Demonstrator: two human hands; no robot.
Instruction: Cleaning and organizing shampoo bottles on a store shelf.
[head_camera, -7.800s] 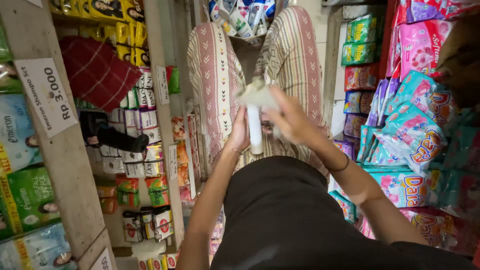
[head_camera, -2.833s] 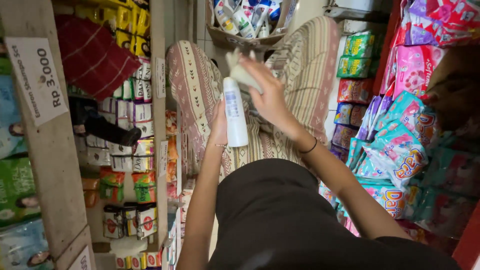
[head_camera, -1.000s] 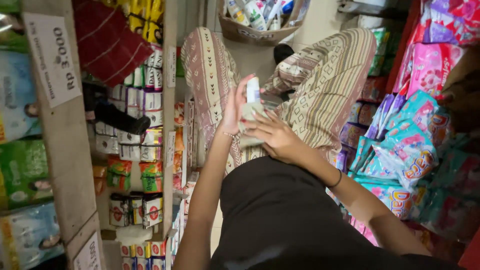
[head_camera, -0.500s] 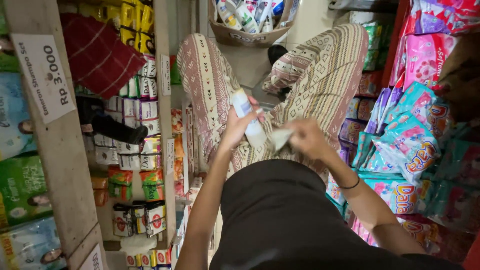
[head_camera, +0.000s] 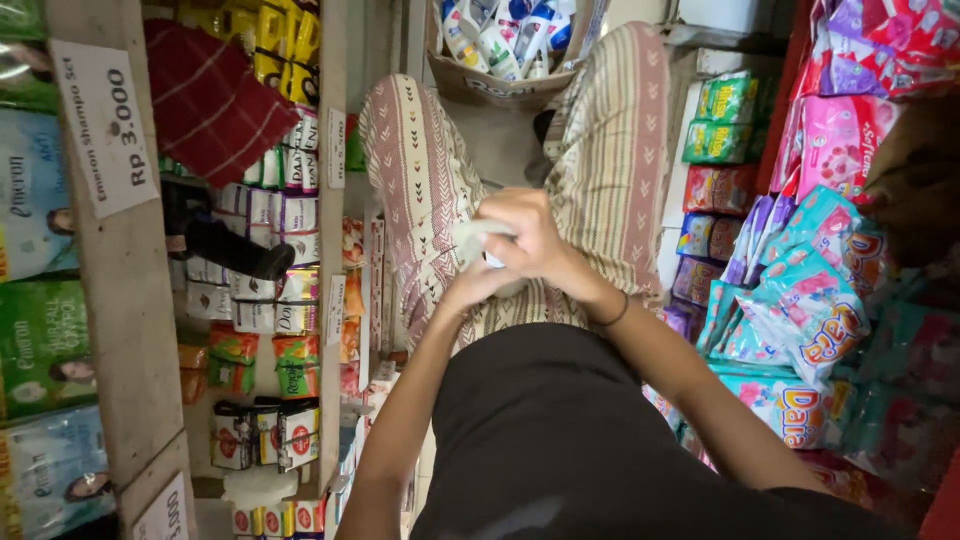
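Note:
My two hands meet over my lap, above the striped patterned trousers (head_camera: 620, 150). My left hand (head_camera: 468, 285) grips a small white bottle (head_camera: 492, 262) from below, and the bottle is almost wholly hidden. My right hand (head_camera: 535, 235), with a dark band on its wrist, closes over the bottle with a pale cloth (head_camera: 470, 233) pressed against it. Only a sliver of the bottle shows between the fingers.
A cardboard box (head_camera: 470, 85) of white bottles with blue caps stands past my knees. Wooden shelves (head_camera: 125, 300) on the left hold sachets, small packets, a red checked cloth (head_camera: 215, 105) and a black object (head_camera: 235, 250). Pink and teal packets (head_camera: 800, 310) crowd the right side.
The bottle, held up in my left hand earlier, has come down to my lap. My right hand with the cloth moved from beside the bottle onto it, covering it.

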